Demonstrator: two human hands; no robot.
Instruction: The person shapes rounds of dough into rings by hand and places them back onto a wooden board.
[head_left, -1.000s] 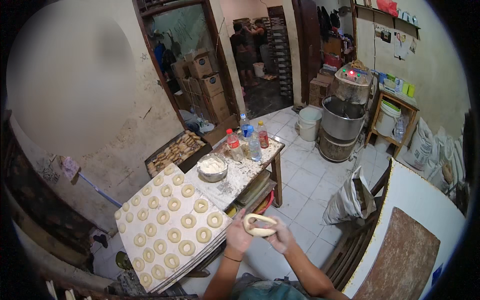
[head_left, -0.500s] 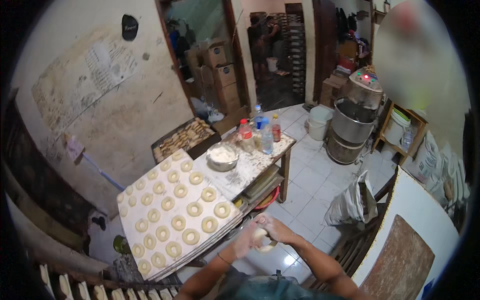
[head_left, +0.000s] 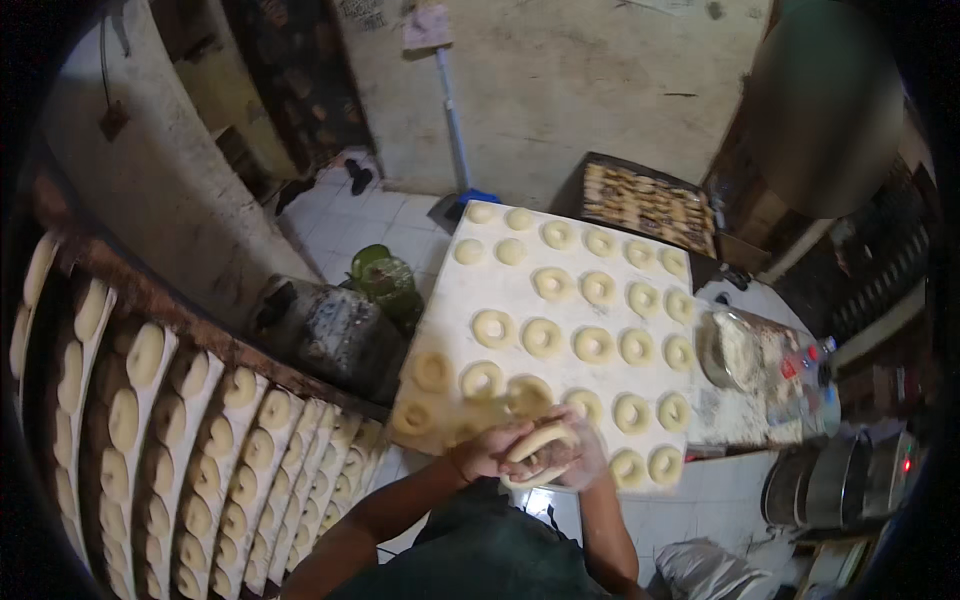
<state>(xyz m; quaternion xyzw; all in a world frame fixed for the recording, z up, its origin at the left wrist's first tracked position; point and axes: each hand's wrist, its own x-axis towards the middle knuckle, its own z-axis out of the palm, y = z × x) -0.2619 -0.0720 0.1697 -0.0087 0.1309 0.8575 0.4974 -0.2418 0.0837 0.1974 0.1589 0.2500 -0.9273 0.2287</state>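
A pale ring of raw dough (head_left: 540, 437) is held between my two hands, just off the near edge of a floured board (head_left: 455, 320). My left hand (head_left: 488, 450) grips the ring's left side. My right hand (head_left: 582, 455), whitened with flour, closes round its right side, and its fingers are partly hidden by the ring. Several rows of similar dough rings (head_left: 594, 345) lie flat on the board. At its far left corner are a few dough rounds (head_left: 468, 251) whose holes barely show.
To my left stands a rack of slanted boards (head_left: 190, 440) loaded with dough rings. Beyond lie a green bucket (head_left: 385, 280) and a blue-handled broom (head_left: 455, 125). A dark pan of browned pieces (head_left: 650, 205), a flour bowl (head_left: 730, 350), bottles (head_left: 810, 370) and a sack (head_left: 715, 570) are rightward.
My view has swung left and down, bringing the board in front of me and the rack into fuller view. Both hands still hold the dough ring, now beside the board's near edge.
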